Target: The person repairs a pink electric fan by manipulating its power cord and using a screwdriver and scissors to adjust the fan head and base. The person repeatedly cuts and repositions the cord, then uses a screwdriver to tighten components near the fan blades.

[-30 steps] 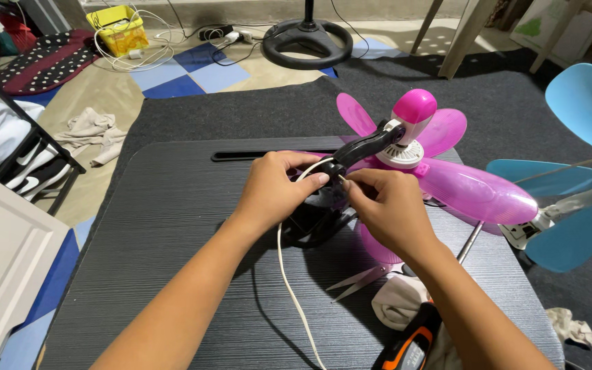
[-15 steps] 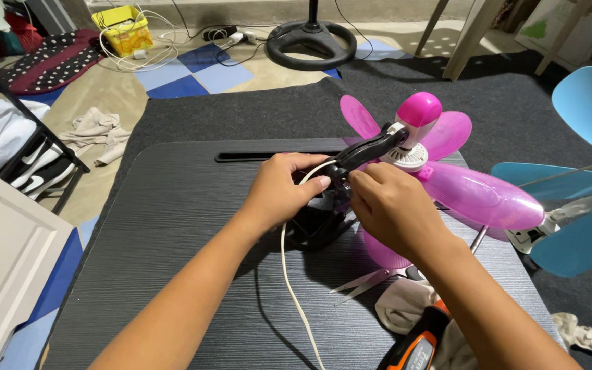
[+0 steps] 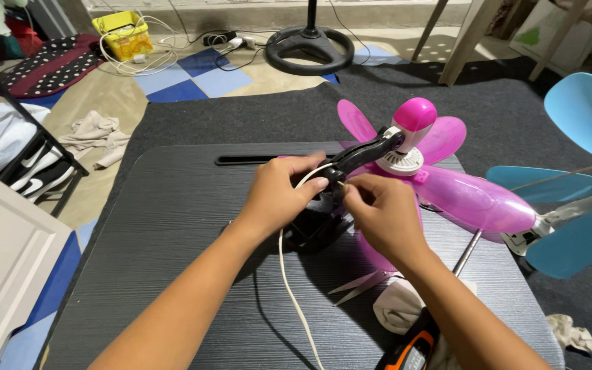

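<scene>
A yellow box (image 3: pixel 122 35) holding white cords stands on the floor, far left.

We saw our own two arms coming in from the bottom edge of the view, both bare from the elbow region down to the fingers. No sleeve, cuff or glove covered either forearm. Our left hand (image 3: pixel 279 195) was bare, with no ring, watch or band showing at the wrist. Our right hand (image 3: pixel 385 219) was bare too, its wrist likewise plain. The fingernails we could make out were short and unpainted. Both forearms were slim and smooth, without visible marks, bandages or tattoos. Nothing else of our body or clothing showed in the view.
</scene>
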